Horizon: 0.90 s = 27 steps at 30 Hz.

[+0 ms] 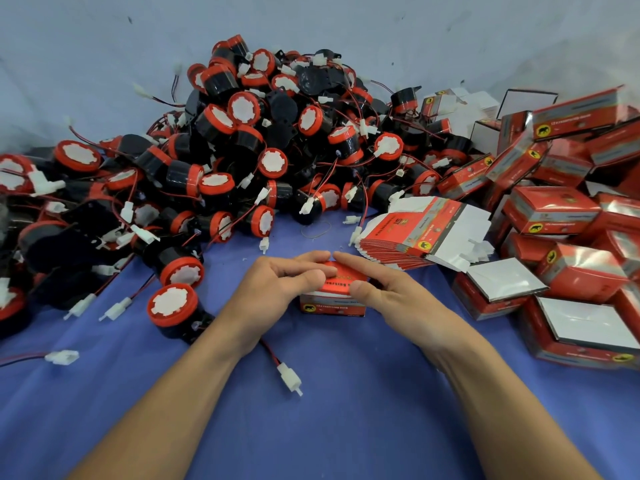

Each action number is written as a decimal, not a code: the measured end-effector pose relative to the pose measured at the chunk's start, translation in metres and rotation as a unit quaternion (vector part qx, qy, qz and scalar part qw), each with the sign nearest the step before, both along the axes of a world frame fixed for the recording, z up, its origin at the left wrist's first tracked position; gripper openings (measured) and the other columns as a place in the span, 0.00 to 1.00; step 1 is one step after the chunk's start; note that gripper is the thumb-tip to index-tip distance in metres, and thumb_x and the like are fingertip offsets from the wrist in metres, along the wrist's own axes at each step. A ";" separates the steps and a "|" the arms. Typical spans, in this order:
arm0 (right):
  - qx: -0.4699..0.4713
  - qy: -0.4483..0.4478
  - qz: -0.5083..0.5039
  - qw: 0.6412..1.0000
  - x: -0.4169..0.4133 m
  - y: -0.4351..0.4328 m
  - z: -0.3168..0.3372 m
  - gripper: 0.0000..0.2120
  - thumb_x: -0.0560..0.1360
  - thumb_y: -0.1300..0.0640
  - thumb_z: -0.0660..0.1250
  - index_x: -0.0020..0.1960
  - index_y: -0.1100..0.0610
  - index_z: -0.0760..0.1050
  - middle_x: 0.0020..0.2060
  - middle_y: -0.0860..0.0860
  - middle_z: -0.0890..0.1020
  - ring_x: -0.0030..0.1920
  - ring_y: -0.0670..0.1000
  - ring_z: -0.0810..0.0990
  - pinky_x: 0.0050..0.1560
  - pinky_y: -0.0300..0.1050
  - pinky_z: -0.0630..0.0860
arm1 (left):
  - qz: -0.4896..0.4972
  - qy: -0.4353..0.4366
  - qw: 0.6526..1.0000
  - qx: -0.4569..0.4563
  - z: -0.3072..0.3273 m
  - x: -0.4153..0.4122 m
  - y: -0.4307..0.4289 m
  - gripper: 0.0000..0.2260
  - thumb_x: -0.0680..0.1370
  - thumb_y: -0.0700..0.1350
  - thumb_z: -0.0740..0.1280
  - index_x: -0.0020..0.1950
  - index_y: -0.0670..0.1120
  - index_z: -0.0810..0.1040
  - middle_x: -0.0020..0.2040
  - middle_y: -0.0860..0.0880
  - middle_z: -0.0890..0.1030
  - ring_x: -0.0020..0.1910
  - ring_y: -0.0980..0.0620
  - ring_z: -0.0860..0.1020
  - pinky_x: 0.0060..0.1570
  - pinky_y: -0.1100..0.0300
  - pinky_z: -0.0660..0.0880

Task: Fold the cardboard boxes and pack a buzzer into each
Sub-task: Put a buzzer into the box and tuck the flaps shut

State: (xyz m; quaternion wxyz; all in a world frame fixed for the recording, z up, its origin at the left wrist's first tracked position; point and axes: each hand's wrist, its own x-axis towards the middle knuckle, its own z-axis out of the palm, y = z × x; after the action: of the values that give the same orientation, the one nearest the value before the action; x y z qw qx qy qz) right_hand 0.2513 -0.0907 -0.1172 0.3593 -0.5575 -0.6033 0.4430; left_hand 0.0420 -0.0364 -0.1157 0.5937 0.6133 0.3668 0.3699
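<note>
At centre frame, a left hand [277, 282] and right hand [384, 289] both clasp a small red cardboard box [332, 304] standing on the blue bench [346, 410], fingers over its top, with a buzzer heap [242, 150] upper left and folded boxes [571, 237] at right.

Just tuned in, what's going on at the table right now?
The left hand and right hand grip one red box on the blue cloth, fingers over its top, seemingly closing it. Loose buzzers lie piled behind and left; flat boxes and folded boxes sit to the right.
</note>
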 end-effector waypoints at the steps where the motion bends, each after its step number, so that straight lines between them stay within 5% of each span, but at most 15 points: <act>1: 0.001 0.003 -0.007 1.000 -0.001 0.000 0.000 0.20 0.83 0.54 0.65 0.68 0.31 0.74 0.59 0.31 0.80 0.58 0.32 0.78 0.53 0.26 0.72 | 0.000 0.002 1.000 0.006 -0.001 0.000 0.000 0.11 0.78 0.38 0.72 0.49 0.52 0.90 0.61 0.60 0.84 0.64 0.63 0.80 0.53 0.69 0.77; 6: 0.004 0.005 -0.022 1.000 -0.006 0.002 0.001 0.24 0.82 0.59 0.66 0.66 0.31 0.75 0.58 0.35 0.82 0.56 0.36 0.80 0.53 0.32 0.74 | 0.008 0.017 0.999 0.026 -0.001 0.002 0.000 0.13 0.77 0.34 0.74 0.45 0.53 0.90 0.62 0.56 0.84 0.63 0.62 0.80 0.52 0.67 0.78; 9: -0.026 -0.026 -0.052 0.998 -0.008 0.001 0.000 0.30 0.74 0.46 0.67 0.72 0.26 0.66 0.65 0.36 0.75 0.63 0.41 0.76 0.65 0.42 0.73 | 0.014 0.030 0.999 0.025 0.000 0.003 -0.001 0.14 0.76 0.34 0.75 0.45 0.55 0.90 0.61 0.57 0.84 0.62 0.65 0.80 0.49 0.68 0.78; 11: -0.048 -0.038 -0.069 0.996 -0.009 0.000 0.001 0.35 0.71 0.43 0.65 0.77 0.30 0.60 0.67 0.38 0.74 0.66 0.45 0.75 0.69 0.48 0.71 | 0.031 0.044 0.998 0.034 -0.001 0.003 -0.003 0.14 0.75 0.40 0.77 0.51 0.61 0.89 0.60 0.59 0.84 0.60 0.63 0.81 0.50 0.67 0.79; 14: -0.045 -0.055 -0.070 0.995 -0.009 -0.001 0.001 0.26 0.79 0.47 0.66 0.75 0.38 0.65 0.65 0.43 0.78 0.63 0.47 0.77 0.68 0.53 0.73 | 0.060 0.127 0.987 0.081 -0.006 0.006 -0.005 0.25 0.70 0.57 0.74 0.67 0.72 0.76 0.59 0.69 0.81 0.58 0.69 0.79 0.53 0.70 0.78; 16: -0.036 -0.063 -0.065 0.995 -0.008 -0.002 0.003 0.17 0.80 0.48 0.66 0.68 0.38 0.70 0.58 0.42 0.80 0.56 0.47 0.79 0.61 0.52 0.76 | 0.058 0.155 0.982 0.084 -0.007 0.006 -0.004 0.28 0.67 0.63 0.73 0.68 0.70 0.75 0.57 0.67 0.81 0.56 0.69 0.79 0.55 0.67 0.79; 18: -0.017 -0.061 -0.071 0.995 -0.007 -0.005 0.003 0.15 0.77 0.48 0.68 0.62 0.38 0.72 0.51 0.41 0.81 0.51 0.47 0.80 0.54 0.49 0.78 | 0.058 0.149 0.983 0.086 -0.004 0.005 0.000 0.22 0.65 0.61 0.76 0.59 0.67 0.82 0.54 0.61 0.85 0.53 0.62 0.83 0.55 0.60 0.81; 22: 0.058 -0.061 -0.119 0.989 -0.020 -0.011 -0.001 0.26 0.68 0.57 0.73 0.59 0.35 0.70 0.49 0.39 0.82 0.47 0.39 0.80 0.42 0.34 0.76 | 0.123 0.104 0.968 0.192 -0.005 0.006 -0.004 0.23 0.65 0.35 0.78 0.49 0.62 0.86 0.52 0.64 0.86 0.59 0.63 0.82 0.61 0.61 0.79; 24: 0.083 -0.059 -0.156 0.983 -0.024 -0.009 -0.002 0.29 0.68 0.64 0.73 0.60 0.37 0.71 0.49 0.38 0.83 0.47 0.39 0.81 0.43 0.33 0.75 | 0.160 0.131 0.948 0.242 -0.008 0.013 -0.010 0.27 0.69 0.32 0.75 0.56 0.63 0.85 0.56 0.71 0.82 0.61 0.69 0.78 0.62 0.67 0.75; 27: 0.089 0.065 -0.176 0.978 -0.020 -0.003 0.000 0.29 0.66 0.74 0.71 0.57 0.47 0.79 0.47 0.43 0.86 0.48 0.43 0.84 0.47 0.39 0.81 | 0.119 0.174 0.960 0.187 -0.007 0.017 -0.009 0.33 0.73 0.48 0.77 0.73 0.67 0.70 0.64 0.73 0.76 0.60 0.71 0.76 0.58 0.72 0.74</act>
State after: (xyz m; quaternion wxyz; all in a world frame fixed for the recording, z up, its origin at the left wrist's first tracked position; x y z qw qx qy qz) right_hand 0.2311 -0.0941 -0.1176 0.5187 -0.5904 -0.5080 0.3526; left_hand 0.0587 -0.0450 -0.1224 0.3473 0.7198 0.4593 0.3876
